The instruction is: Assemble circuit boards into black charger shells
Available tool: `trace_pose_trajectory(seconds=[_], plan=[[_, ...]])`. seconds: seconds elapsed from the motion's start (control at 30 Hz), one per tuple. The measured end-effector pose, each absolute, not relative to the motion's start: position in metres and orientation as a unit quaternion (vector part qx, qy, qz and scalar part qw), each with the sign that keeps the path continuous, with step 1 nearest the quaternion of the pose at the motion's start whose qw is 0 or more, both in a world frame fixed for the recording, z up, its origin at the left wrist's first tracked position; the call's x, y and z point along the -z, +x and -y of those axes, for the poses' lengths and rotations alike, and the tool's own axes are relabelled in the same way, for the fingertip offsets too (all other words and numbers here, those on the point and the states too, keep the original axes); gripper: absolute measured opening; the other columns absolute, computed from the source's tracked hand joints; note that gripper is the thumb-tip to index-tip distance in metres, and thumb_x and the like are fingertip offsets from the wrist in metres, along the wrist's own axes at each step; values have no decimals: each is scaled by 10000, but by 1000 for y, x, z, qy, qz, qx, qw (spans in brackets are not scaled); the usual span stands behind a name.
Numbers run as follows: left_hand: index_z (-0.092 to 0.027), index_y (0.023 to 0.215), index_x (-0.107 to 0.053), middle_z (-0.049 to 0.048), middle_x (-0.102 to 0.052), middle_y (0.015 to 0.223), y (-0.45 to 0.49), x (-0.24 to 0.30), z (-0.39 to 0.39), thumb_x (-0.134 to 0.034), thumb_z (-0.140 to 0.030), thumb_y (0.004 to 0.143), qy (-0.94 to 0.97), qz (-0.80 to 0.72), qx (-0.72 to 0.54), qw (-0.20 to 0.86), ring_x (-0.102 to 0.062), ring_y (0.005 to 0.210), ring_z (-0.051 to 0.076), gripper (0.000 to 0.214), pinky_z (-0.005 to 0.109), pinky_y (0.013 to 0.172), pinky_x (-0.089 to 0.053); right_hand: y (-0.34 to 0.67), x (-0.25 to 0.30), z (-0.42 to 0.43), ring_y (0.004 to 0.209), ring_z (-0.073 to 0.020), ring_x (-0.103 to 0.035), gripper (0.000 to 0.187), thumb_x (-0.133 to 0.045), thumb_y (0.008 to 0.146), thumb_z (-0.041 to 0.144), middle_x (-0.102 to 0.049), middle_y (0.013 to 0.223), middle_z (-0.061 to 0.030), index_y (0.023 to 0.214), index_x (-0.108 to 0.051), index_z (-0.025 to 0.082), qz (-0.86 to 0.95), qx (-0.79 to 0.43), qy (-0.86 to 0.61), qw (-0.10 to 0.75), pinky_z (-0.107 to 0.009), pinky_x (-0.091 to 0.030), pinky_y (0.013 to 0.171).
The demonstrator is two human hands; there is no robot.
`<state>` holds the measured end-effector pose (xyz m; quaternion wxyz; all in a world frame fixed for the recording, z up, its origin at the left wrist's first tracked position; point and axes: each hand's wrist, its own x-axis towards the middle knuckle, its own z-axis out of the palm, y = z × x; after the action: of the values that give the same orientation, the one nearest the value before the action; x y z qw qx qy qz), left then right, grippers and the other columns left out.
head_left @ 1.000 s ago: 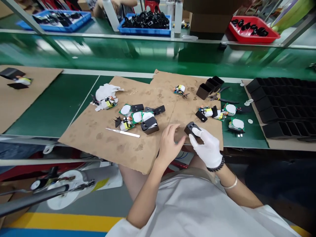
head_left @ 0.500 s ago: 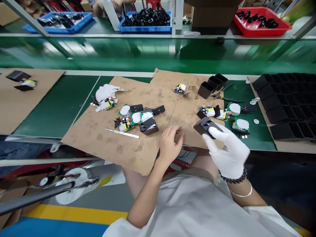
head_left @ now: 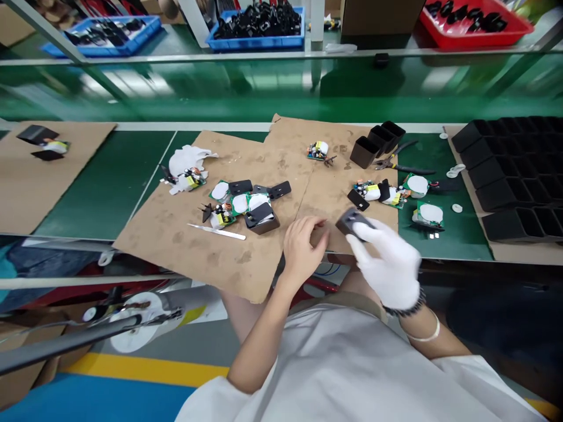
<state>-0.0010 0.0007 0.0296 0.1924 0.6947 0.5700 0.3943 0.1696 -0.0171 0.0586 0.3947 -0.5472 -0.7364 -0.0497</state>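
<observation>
My right hand (head_left: 389, 261), in a white glove, grips a small black plastic housing (head_left: 347, 221) with its lid side facing up. My bare left hand (head_left: 303, 246) is at the cardboard's front edge, fingers curved and thumb apart, with nothing in it. Left of it sits another black housing (head_left: 266, 224) with a tilted lid and something white inside. Circuit boards with round white pads (head_left: 240, 204) and black end plates (head_left: 280, 190) lie beside that housing. White tweezers (head_left: 217, 232) lie in front of them. Beyond my right hand is a row of circuit boards (head_left: 380, 192).
Cardboard sheets (head_left: 237, 264) cover part of the green bench. Pliers (head_left: 402, 164) lie by several upright black cases (head_left: 364, 151). Rows of black cases (head_left: 505, 225) stand at right. On the shelf behind are blue trays (head_left: 257, 44) and a red tray (head_left: 475, 38) of black parts.
My right hand has moved left with the black housing, closer to my left hand. The left hand stays nearly in place. The camera view has shifted slightly.
</observation>
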Motion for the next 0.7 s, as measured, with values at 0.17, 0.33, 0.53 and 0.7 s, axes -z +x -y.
trace_pose_trajectory(seconds=[0.17, 0.33, 0.53, 0.7], plan=[[-221, 1020, -672, 21, -750, 984, 0, -29, -1, -633, -144, 889, 698, -573, -392, 176, -686, 958, 208, 157, 336, 872, -480, 167, -34, 6, 850, -223, -765, 181, -604, 934, 284, -786, 1050, -86, 1049, -736, 237, 750, -15, -565, 344, -302, -615, 713], [-209, 1019, -676, 32, -756, 1000, 1, -24, 2, -616, -172, 916, 717, -567, -389, 115, -681, 959, 211, 125, 329, 862, -476, 175, -39, -6, 956, -239, -758, 201, -718, 855, 384, -779, 1051, -74, 986, -693, 233, 616, -240, -539, 523, -375, -644, 841], [-196, 956, -707, 60, -763, 939, 4, -8, 2, -546, -165, 942, 725, -546, -420, -2, -684, 879, 201, 165, 308, 796, -488, 183, -68, -33, 1222, -233, -679, 380, -517, 951, 594, -713, 1288, -62, 1108, -657, 278, 436, -574, -421, 551, -506, -616, 963], [-200, 987, -744, 87, -778, 928, 0, 13, 2, -497, -147, 912, 743, -518, -420, -61, -712, 871, 214, 264, 327, 782, -504, 181, -72, -42, 1328, -219, -609, 399, -548, 934, 609, -704, 1314, -57, 1103, -659, 265, 423, -599, -398, 552, -473, -561, 1068]])
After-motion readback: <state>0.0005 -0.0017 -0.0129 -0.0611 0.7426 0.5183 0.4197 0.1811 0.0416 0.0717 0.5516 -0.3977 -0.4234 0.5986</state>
